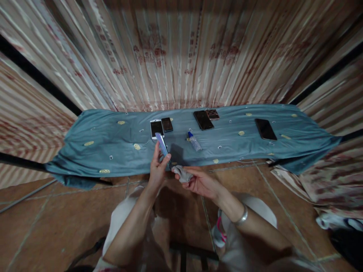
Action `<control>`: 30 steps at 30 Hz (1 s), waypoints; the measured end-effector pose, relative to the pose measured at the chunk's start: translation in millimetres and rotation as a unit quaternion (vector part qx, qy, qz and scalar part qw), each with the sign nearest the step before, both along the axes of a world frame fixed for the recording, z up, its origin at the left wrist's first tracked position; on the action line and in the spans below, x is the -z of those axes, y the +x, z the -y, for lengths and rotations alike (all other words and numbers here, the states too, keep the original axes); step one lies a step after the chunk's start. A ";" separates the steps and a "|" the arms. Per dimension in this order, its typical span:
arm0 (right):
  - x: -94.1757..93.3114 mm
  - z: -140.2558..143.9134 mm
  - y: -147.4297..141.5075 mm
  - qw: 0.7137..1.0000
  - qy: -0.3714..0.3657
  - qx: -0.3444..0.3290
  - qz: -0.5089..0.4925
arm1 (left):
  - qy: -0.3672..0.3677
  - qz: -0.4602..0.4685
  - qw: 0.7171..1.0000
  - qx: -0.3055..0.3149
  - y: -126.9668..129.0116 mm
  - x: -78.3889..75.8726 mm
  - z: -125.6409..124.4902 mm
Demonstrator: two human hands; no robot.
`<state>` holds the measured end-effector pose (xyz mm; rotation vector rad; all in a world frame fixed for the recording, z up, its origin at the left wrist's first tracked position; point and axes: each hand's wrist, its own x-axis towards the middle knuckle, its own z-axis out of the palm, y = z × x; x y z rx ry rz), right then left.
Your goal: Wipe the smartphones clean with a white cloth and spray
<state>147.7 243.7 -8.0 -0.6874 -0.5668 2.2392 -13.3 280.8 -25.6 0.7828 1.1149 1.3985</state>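
My left hand (159,165) is closed around a bluish smartphone (162,145), held tilted above the front edge of the cloth-covered table. Its edge faces me, so most of the screen is hidden. In my right hand (198,180) a crumpled grey cloth (183,173) is pinched at the phone's lower end. Just beyond the held phone lies a white smartphone (156,127) with a dark screen, and a small black phone (167,124) rests beside it. A clear bottle with a blue cap (195,142) lies on its side to the right of my hands.
A blue-green patterned cloth (232,145) covers the long, low table. Farther back lie a large black phone (203,120) and a brown patterned item (212,114). Another black phone (266,129) is at the right. Striped curtains (176,56) hang behind, and dark poles (36,71) flank the table.
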 end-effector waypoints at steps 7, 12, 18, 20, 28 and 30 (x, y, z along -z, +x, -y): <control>-6.7 4.0 9.1 0.836 0.377 0.180 0.357 | -0.159 0.177 0.969 0.069 8.0 -5.1 6.1; 6.8 16.6 -4.4 0.576 0.628 0.173 0.493 | -0.209 0.217 0.945 0.125 13.4 -7.8 15.1; 14.4 26.4 -16.0 0.397 0.719 0.113 0.559 | -0.221 0.210 0.944 0.126 15.8 -7.3 28.1; 14.4 22.8 -15.0 0.382 0.718 0.113 0.570 | -0.225 0.207 0.944 0.124 19.3 -5.9 30.3; 12.3 -17.9 7.6 0.367 0.672 0.120 0.632 | -0.151 0.151 0.967 0.137 32.5 9.3 39.3; 11.6 -25.7 12.6 0.368 0.659 0.133 0.643 | -0.164 0.116 0.967 0.157 31.5 13.1 42.9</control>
